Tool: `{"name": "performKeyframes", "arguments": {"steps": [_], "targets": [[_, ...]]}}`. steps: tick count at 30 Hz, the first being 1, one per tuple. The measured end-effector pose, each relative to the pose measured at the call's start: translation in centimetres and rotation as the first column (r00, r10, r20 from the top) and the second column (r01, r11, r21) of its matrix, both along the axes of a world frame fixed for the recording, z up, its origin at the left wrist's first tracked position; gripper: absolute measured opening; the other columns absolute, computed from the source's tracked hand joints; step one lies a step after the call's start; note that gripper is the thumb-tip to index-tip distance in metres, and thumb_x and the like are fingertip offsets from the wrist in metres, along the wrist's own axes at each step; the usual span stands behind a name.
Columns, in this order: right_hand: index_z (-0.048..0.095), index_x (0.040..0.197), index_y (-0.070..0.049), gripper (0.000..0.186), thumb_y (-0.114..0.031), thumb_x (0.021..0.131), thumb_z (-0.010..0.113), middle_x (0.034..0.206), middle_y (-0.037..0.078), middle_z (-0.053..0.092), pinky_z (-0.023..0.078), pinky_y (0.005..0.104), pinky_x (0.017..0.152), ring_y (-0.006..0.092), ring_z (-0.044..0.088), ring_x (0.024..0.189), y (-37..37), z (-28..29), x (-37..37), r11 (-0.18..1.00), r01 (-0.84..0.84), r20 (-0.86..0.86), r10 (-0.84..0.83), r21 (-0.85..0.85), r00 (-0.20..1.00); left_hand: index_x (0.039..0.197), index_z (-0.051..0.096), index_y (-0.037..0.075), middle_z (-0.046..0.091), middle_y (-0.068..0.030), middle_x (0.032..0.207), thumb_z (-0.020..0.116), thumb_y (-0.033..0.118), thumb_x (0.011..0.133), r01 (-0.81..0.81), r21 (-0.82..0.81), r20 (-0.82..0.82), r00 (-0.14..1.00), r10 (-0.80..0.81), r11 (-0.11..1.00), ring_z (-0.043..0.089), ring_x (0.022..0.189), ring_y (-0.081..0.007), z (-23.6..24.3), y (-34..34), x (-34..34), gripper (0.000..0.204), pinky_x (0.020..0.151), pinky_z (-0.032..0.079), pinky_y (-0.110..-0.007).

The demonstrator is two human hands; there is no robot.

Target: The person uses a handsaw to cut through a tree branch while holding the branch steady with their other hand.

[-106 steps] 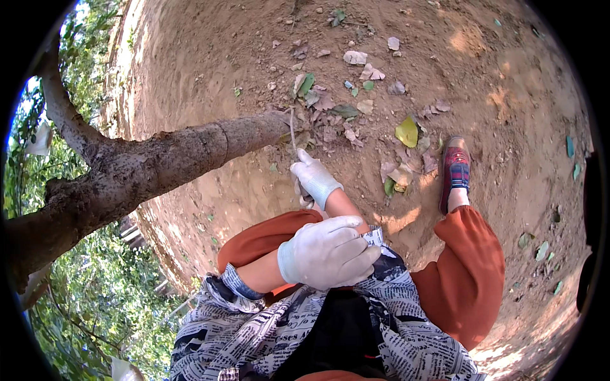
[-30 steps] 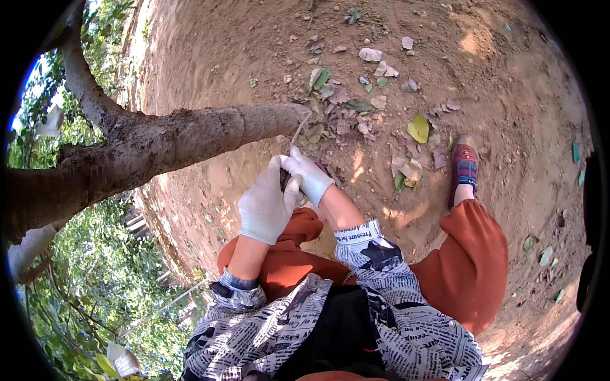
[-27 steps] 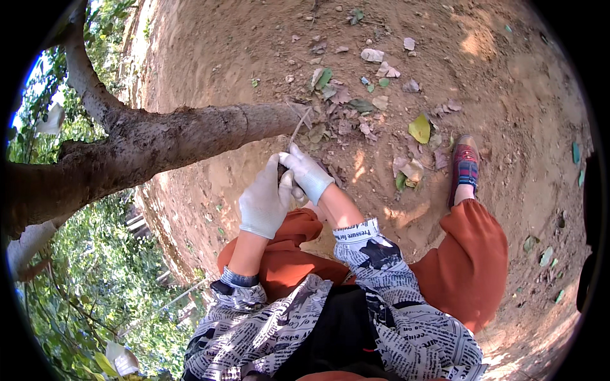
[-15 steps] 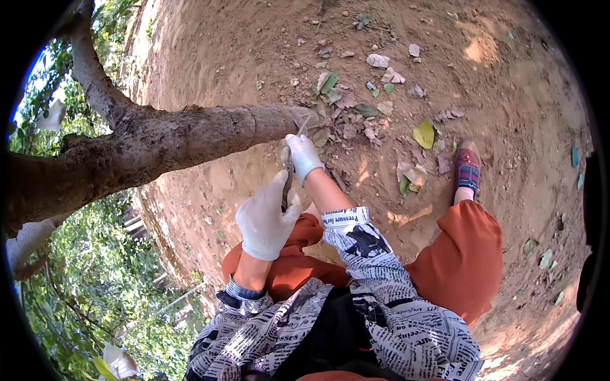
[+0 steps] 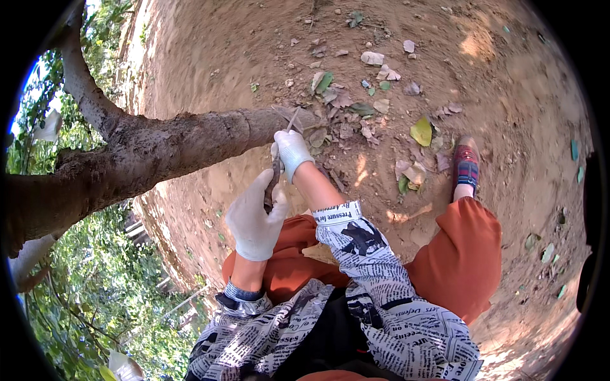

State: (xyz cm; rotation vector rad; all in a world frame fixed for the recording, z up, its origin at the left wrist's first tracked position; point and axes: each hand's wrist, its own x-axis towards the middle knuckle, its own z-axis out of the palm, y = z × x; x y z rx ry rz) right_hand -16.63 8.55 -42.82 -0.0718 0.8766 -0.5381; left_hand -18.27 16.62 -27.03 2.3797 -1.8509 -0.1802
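A tool with a dark, stick-like handle [image 5: 275, 174] runs between my two gloved hands. Its thin, pale, blade-like tip [image 5: 293, 119] sticks out beyond my right hand and lies against or just over the base of the tree trunk [image 5: 210, 133]. My right hand [image 5: 292, 152], in a white glove, is closed around the tool close to the bark. Nearer to me, my left hand [image 5: 255, 219], also in a white glove, grips the handle's rear end between thumb and fingers. The exact shape of the tool's working end cannot be made out.
Dry and green leaves [image 5: 346, 111] litter the brown soil around the trunk's foot, with a yellow leaf [image 5: 420, 131] farther right. My shoe [image 5: 467, 165] stands on the soil at the right. The trunk forks at the left, above green foliage [image 5: 95, 267].
Both hands, with the tool, have shifted a little to the left along the trunk. The tool's tip now lies farther over the bark. My grip looks the same.
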Motion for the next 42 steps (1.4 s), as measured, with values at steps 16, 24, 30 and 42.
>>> {"name": "performKeyframes", "arguments": {"steps": [16,24,30,42], "targets": [[0.052,0.095,-0.005,0.016,-0.018,0.087,0.049,0.049,0.003,0.047,0.035,0.0317,0.036,0.0175,0.042,0.037,0.6,1.6,-2.1,0.988,0.004,0.247,-0.043,0.156,0.968,0.094,0.065,0.007,0.061,-0.006,0.066,0.066,0.006,0.07,0.247,-0.145,0.105,0.967,-0.233,0.958,0.056,0.052,-0.0177,0.7,-0.1,-1.5,0.024,0.051,0.045,-0.028],[0.054,0.091,-0.004,0.014,-0.017,0.086,0.049,0.051,0.003,0.048,0.035,0.0298,0.036,0.0165,0.042,0.037,-0.7,-0.7,-0.6,0.988,-0.026,0.176,0.0,0.15,0.984,0.094,0.065,0.004,0.062,-0.0067,0.069,0.064,0.005,0.074,0.096,-0.115,-0.022,0.995,-0.1,0.989,0.055,0.052,-0.0136,-0.4,-1.1,-1.2,0.02,0.051,0.044,-0.026],[0.052,0.108,-0.001,0.026,-0.016,0.087,0.046,0.051,0.003,0.049,0.034,0.0295,0.034,0.0155,0.042,0.037,0.4,0.6,-2.0,0.991,-0.012,0.237,-0.021,0.134,0.971,0.094,0.065,0.005,0.061,-0.0059,0.066,0.065,0.006,0.073,0.173,-0.135,0.049,0.985,-0.168,0.976,0.056,0.051,-0.015,0.2,-0.2,-1.3,0.021,0.05,0.044,-0.026],[0.049,0.111,0.0,0.029,-0.014,0.086,0.043,0.052,0.002,0.048,0.036,0.0295,0.037,0.0155,0.044,0.039,0.9,0.2,-1.8,0.991,-0.012,0.227,-0.018,0.132,0.974,0.095,0.066,0.004,0.062,-0.0072,0.067,0.067,0.009,0.075,0.183,-0.107,0.073,0.982,-0.176,0.977,0.057,0.053,-0.0148,0.2,0.1,-1.3,0.021,0.052,0.045,-0.026]]}}
